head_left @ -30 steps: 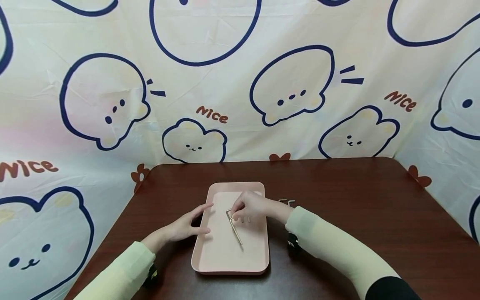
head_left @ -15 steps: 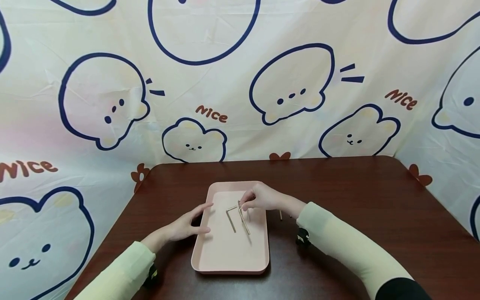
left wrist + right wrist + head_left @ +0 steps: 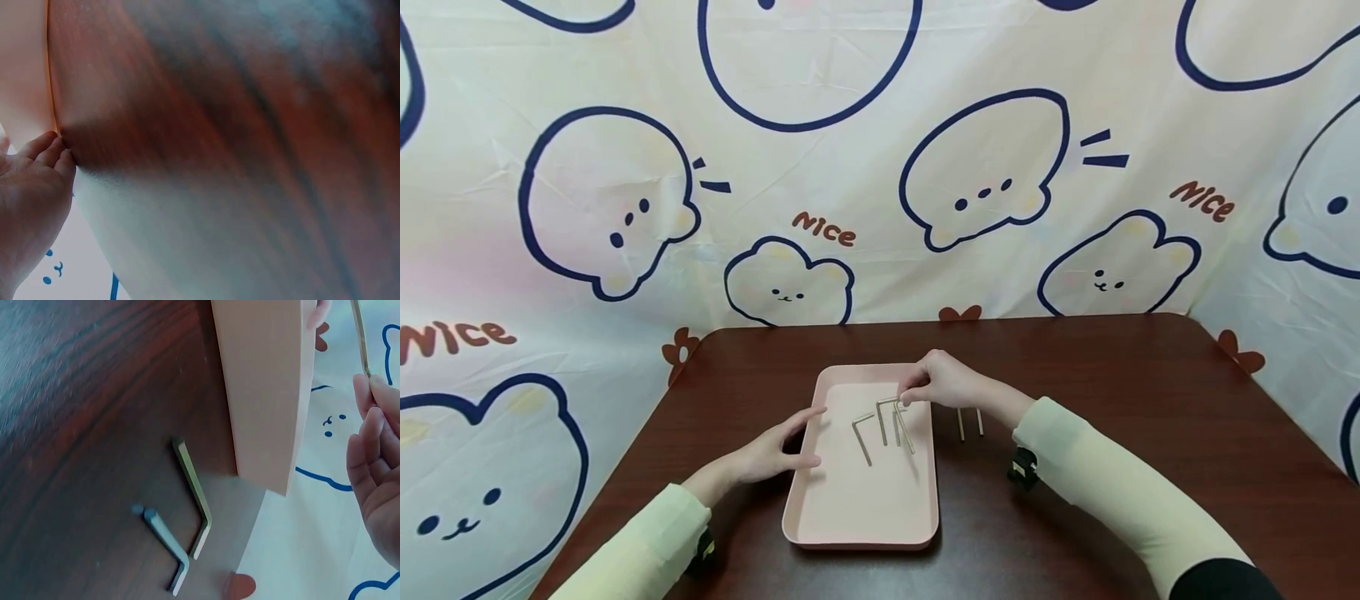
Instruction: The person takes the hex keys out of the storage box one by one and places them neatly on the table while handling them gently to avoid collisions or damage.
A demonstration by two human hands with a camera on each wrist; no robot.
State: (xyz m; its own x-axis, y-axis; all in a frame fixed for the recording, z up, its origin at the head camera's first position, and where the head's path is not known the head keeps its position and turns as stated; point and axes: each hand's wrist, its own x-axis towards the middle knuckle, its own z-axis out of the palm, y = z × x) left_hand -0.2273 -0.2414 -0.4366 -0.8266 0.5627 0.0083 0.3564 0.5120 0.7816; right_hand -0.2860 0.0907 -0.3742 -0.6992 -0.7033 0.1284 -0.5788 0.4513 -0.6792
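the right hand (image 3: 943,381) pinches one bent hex key (image 3: 362,337) between thumb and fingertips, above the far right part of the pink tray (image 3: 865,517). three other hex keys (image 3: 862,442) lie in the tray, left of the held one. the left hand (image 3: 771,450), thumb and fingers spread, touches the tray's left edge. two loose keys (image 3: 960,427) lie on the table (image 3: 1075,433), just right of the tray.

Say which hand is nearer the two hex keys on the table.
Right. The right hand pinches a key by the far right corner of the tray, close to the pair; the left hand touches the tray's left edge, across from them.
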